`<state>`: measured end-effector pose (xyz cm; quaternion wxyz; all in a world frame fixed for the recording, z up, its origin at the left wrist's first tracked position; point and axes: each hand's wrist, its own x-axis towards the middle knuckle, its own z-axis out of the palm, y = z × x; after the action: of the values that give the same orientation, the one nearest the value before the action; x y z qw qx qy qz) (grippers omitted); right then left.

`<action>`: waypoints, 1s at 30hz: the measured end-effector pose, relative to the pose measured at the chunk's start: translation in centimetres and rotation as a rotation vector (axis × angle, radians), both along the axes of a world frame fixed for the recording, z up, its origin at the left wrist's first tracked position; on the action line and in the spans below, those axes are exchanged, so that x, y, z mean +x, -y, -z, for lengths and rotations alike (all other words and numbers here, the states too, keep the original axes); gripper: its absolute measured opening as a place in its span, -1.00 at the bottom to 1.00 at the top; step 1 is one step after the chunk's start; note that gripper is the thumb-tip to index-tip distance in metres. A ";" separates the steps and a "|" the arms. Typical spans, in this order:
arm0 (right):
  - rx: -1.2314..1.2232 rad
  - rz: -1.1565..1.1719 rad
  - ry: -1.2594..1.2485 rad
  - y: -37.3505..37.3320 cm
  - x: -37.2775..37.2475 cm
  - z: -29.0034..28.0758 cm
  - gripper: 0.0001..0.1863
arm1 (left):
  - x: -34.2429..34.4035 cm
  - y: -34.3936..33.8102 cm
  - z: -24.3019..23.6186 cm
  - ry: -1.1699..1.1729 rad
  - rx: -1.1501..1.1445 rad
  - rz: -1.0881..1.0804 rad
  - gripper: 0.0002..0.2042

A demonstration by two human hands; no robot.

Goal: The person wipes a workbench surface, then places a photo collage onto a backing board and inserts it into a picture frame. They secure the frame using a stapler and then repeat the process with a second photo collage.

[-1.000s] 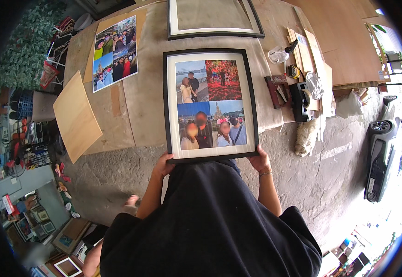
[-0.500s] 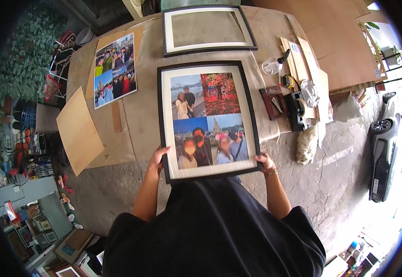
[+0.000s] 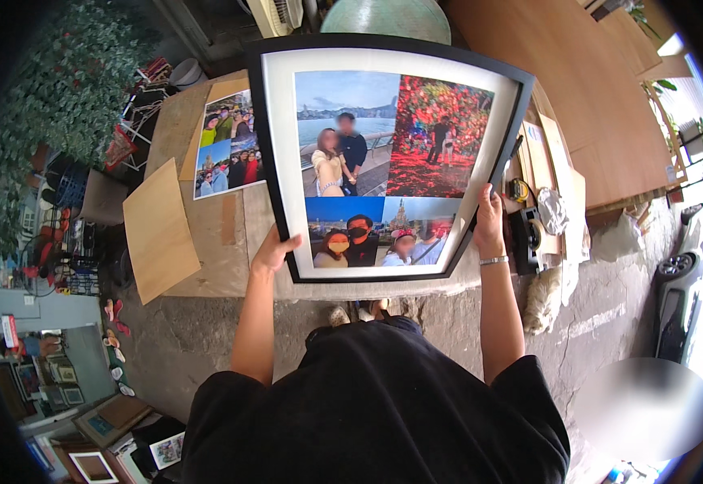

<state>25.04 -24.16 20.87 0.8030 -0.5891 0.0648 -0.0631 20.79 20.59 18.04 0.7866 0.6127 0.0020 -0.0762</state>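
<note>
Both my hands grip a black picture frame (image 3: 368,279) with a cream mat, raised over the worktable and tilted, its far edge higher. Behind its front sits a collage of four photos (image 3: 436,137). My left hand (image 3: 269,252) closes on the near left side, thumb over the front. Further up the opposite side, my right hand (image 3: 489,216) is closed round the edge. To the left on the table lies a loose photo sheet (image 3: 230,153) on brown board. The held frame hides the table's middle, including the second black frame seen there earlier.
A brown board (image 3: 160,230) overhangs the worktable's (image 3: 234,262) left edge. On the right lie a tape measure (image 3: 518,190), a black tape dispenser (image 3: 527,242), wood strips and crumpled white wrapping (image 3: 552,211). Large brown sheets (image 3: 561,105) stand beyond; a pale shaggy shape (image 3: 542,302) is below.
The photo frame has been lifted higher and farther forward, and tilted. My right hand has moved up along its side; my left still holds the near left. The second frame is now covered.
</note>
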 end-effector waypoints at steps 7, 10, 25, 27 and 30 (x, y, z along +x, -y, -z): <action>-0.068 0.089 0.157 -2.1 2.0 3.2 -0.49 | 7.7 1.0 3.0 0.186 0.016 -0.342 -0.43; -0.018 0.086 0.204 -2.4 2.1 3.1 -0.47 | 8.9 2.2 0.4 0.178 -0.012 -0.397 -0.36; -0.188 0.304 0.323 -0.3 6.7 -4.4 -0.49 | 10.2 2.6 -15.5 0.545 0.085 -0.518 -0.50; -0.094 0.256 0.301 -0.6 7.3 -8.1 -0.51 | 11.3 2.0 -15.4 0.581 0.084 -0.621 -0.48; -0.121 0.232 0.372 -0.3 7.6 -10.4 -0.47 | 11.7 2.7 -15.4 0.651 0.122 -0.672 -0.43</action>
<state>32.67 -23.82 31.29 0.7516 -0.6032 -0.0211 -0.2661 32.52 17.86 33.45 0.6902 0.6152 -0.0421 0.3787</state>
